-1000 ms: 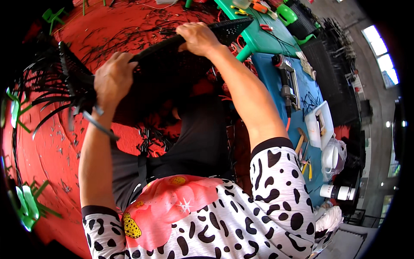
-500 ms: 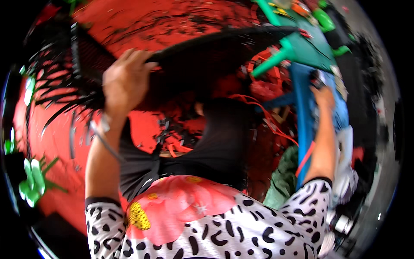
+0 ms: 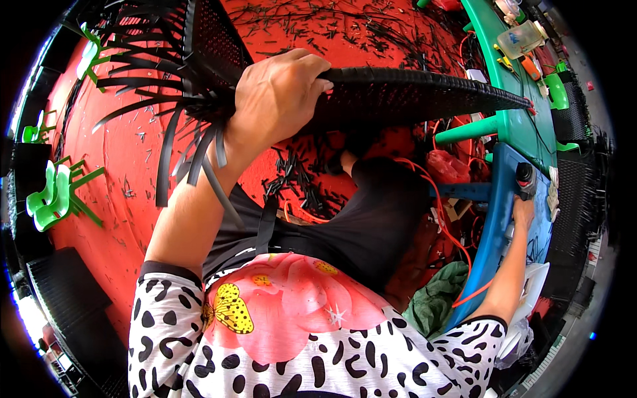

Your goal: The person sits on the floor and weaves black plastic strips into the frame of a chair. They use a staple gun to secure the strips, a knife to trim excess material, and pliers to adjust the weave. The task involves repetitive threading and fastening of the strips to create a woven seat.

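My left hand [image 3: 279,93] is closed over the upper edge of a black woven plastic-strip piece [image 3: 411,93], thumb and fingers pinching its rim. The piece stands on edge over my lap, its far right corner touching a green bench. Loose black strip ends [image 3: 142,86] fan out beside my left wrist, some hanging over the forearm. On a blue stool [image 3: 488,232] at the right, my right hand [image 3: 523,211] wraps round a hand tool [image 3: 526,179] with a black and grey head. My palm hides most of the tool's grip.
A plastic bottle [image 3: 522,40] and small tools lie on the green bench [image 3: 531,123]. An orange hose [image 3: 438,199] runs beside the blue stool. Black strip scraps [image 3: 298,179] litter the red floor. Green chairs [image 3: 54,199] stand at left; a dark green cloth [image 3: 434,298] lies by my right side.
My left hand and the woven piece now sit farther right and slightly higher in view; the whole view has also shifted. My right hand stays at the tool on the blue stool.
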Motion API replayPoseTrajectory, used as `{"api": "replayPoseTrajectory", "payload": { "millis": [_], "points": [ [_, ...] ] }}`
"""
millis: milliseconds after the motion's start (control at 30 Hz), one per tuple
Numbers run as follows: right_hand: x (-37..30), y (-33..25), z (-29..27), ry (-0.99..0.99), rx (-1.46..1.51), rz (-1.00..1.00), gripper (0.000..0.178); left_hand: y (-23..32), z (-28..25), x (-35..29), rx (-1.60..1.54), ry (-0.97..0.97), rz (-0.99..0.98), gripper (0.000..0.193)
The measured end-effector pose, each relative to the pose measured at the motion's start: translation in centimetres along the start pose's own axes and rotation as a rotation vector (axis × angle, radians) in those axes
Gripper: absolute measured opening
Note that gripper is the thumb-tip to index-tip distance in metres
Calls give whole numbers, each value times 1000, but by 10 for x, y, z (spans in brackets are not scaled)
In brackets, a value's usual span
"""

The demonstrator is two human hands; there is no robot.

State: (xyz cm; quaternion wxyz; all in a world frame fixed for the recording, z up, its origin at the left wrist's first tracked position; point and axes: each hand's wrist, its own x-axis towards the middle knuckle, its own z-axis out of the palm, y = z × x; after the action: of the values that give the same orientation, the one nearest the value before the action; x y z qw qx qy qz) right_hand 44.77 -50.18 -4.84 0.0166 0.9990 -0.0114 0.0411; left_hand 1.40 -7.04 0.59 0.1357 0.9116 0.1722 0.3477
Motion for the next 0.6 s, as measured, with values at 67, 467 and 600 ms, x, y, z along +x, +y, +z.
{"api": "replayPoseTrajectory", "payload": {
  "millis": [67, 467, 600],
  "points": [
    [-4, 5, -10, -5, 163, -81, 43, -3, 1, 2, -11, -31, -12, 21],
    [-222, -125, -166, -102, 1175, -839, 16, -25, 5, 16, -194, -254, -21, 25],
    [-258, -175, -163, -99, 1274, -1059, 12, -34, 6, 27, -216, -305, -63, 27]
  ]
}}
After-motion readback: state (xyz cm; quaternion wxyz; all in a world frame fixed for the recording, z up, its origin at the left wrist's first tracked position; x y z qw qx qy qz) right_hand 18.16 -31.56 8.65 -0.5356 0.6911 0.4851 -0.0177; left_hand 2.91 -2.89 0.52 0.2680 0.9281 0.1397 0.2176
